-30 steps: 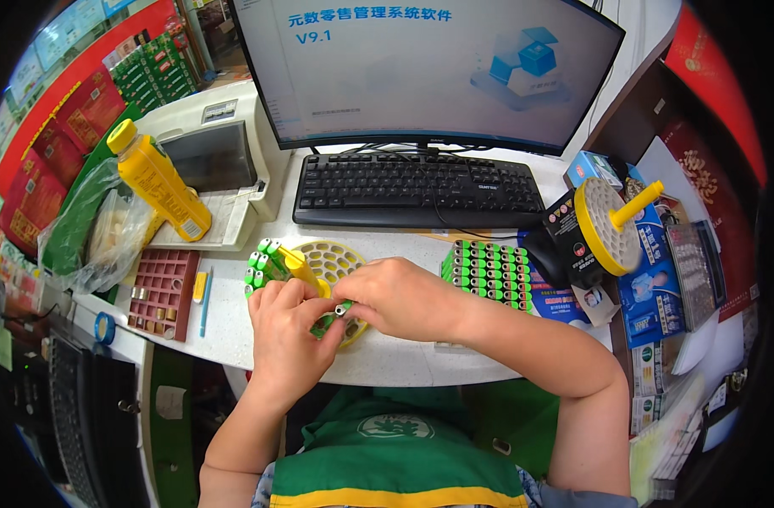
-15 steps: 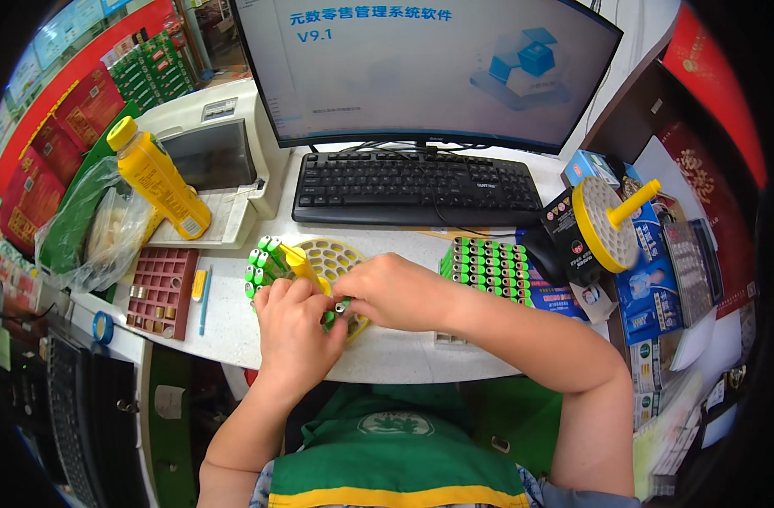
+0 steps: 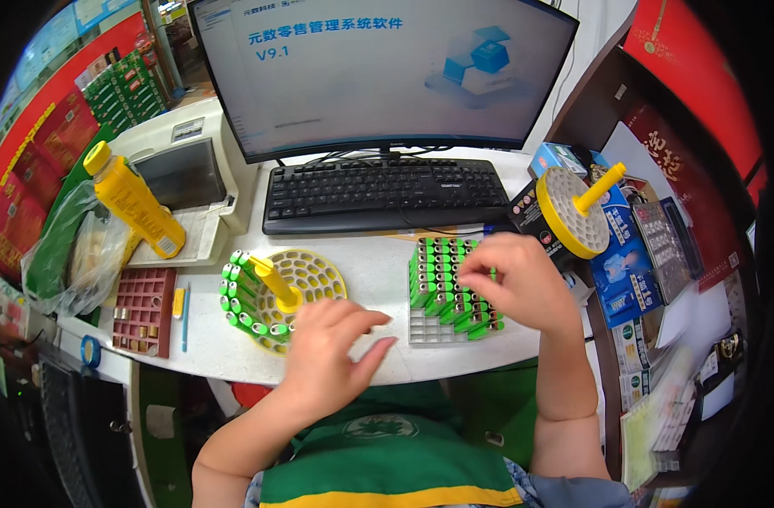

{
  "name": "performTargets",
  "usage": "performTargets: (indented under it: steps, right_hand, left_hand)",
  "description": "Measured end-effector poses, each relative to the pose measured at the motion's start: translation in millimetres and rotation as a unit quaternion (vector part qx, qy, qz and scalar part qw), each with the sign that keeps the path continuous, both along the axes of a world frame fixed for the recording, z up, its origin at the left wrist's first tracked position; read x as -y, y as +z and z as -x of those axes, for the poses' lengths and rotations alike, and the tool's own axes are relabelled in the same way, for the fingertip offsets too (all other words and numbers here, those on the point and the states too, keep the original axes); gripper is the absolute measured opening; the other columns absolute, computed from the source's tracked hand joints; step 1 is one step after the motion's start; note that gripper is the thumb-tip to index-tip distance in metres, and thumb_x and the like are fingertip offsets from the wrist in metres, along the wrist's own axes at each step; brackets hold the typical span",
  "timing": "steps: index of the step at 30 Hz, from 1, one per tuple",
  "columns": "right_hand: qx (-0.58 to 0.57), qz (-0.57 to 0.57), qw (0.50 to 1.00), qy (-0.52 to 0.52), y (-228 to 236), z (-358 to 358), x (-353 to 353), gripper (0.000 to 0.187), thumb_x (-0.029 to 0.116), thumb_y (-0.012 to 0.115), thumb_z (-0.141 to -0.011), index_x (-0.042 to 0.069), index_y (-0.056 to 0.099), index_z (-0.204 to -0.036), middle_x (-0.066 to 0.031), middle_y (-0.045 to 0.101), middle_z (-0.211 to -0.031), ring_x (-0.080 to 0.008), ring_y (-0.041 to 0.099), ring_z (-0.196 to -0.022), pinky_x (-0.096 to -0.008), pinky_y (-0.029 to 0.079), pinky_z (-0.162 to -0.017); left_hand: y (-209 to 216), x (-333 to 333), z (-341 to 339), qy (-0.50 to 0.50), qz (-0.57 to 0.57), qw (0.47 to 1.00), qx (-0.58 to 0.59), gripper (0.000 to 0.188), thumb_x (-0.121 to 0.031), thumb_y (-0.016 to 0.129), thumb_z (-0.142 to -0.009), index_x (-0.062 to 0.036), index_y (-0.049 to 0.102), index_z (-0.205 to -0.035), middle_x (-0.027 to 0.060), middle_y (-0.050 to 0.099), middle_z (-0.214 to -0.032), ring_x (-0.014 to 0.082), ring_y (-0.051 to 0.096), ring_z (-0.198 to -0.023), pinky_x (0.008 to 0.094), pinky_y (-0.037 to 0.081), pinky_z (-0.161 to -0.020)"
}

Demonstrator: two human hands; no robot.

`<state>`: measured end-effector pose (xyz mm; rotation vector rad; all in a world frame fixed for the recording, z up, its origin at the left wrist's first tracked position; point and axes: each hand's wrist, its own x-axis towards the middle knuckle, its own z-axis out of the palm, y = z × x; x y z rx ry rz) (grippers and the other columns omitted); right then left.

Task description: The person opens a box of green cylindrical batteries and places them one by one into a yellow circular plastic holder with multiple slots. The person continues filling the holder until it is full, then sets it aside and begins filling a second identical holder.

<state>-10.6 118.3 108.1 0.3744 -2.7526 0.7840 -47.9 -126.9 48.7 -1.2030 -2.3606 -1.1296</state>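
A round yellow holder (image 3: 340, 279) with oval holes and a central yellow handle stands on the desk. Green lighters (image 3: 226, 302) with metal tops fill holes along its left and front rim. My left hand (image 3: 332, 351) is beside the holder's near right edge, fingers and thumb apart, with nothing in it. To the right, a grid tray (image 3: 433, 330) carries rows of upright green lighters, and its front left cells are bare. My right hand (image 3: 527, 284) is over the right side of these lighters, fingertips pinched together; whatever is between them is hidden.
A keyboard (image 3: 387, 195) and monitor (image 3: 387, 76) stand behind. At left are a printer (image 3: 184, 161), a yellow bottle (image 3: 141, 203) and a reddish compartment tray (image 3: 141, 313). A second round yellow-rimmed holder (image 3: 573, 212) rests on boxes at right.
My right hand has left the round holder and moved right to the tray of lighters. My left hand has drawn back from the holder and opened. The view has shifted.
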Motion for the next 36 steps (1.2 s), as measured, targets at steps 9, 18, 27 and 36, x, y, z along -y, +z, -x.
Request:
performTargets:
  steps: [9,18,27,36]
  right_hand:
    - [0.013,-0.024,0.996,-0.085,-35,-63,-16,0.022,0.011,0.077,-0.066,0.005,0.063,-0.082,-0.0087,0.062,-0.08,-0.0284,0.059,-0.076,-0.037,0.047,-0.066]
    - [-0.001,-0.042,0.997,-0.07,-45,-67,-15,0.02,0.003,0.072,-0.067,0.002,0.059,-0.082,-0.0107,0.06,-0.079,-0.0295,0.058,-0.079,-0.0383,0.047,-0.068]
    - [-0.04,0.027,0.999,0.015,-8,-55,-7,0.024,0.003,0.073,-0.067,0.002,0.065,-0.089,-0.0117,0.062,-0.08,-0.0288,0.06,-0.075,-0.0367,0.048,-0.066]
    - [-0.062,0.05,0.961,0.266,-4,42,36,0.014,0.007,0.067,-0.075,0.002,0.064,-0.088,-0.0125,0.063,-0.081,-0.0296,0.062,-0.082,-0.0375,0.049,-0.072]
  left_hand:
    - [-32,-76,-12,-0.107,-0.02,0.994,0.016,0.023,-0.011,0.074,-0.07,-0.0104,0.066,-0.091,0.0019,0.062,-0.074,0.0231,0.059,-0.069,0.0359,0.041,-0.063]
    - [-50,-102,-25,-0.116,-0.018,0.993,-0.024,0.024,-0.012,0.075,-0.069,-0.0077,0.066,-0.091,0.0037,0.062,-0.073,0.0224,0.06,-0.067,0.035,0.042,-0.059]
    - [-18,-91,-22,-0.075,-0.096,0.992,-0.025,0.02,-0.012,0.075,-0.068,-0.0102,0.065,-0.086,0.001,0.059,-0.069,0.0198,0.058,-0.062,0.0331,0.039,-0.056]
    - [24,-11,13,0.073,0.016,0.996,-0.054,0.02,-0.008,0.079,-0.064,-0.0062,0.069,-0.08,0.0047,0.06,-0.069,0.0239,0.056,-0.067,0.0346,0.04,-0.062]
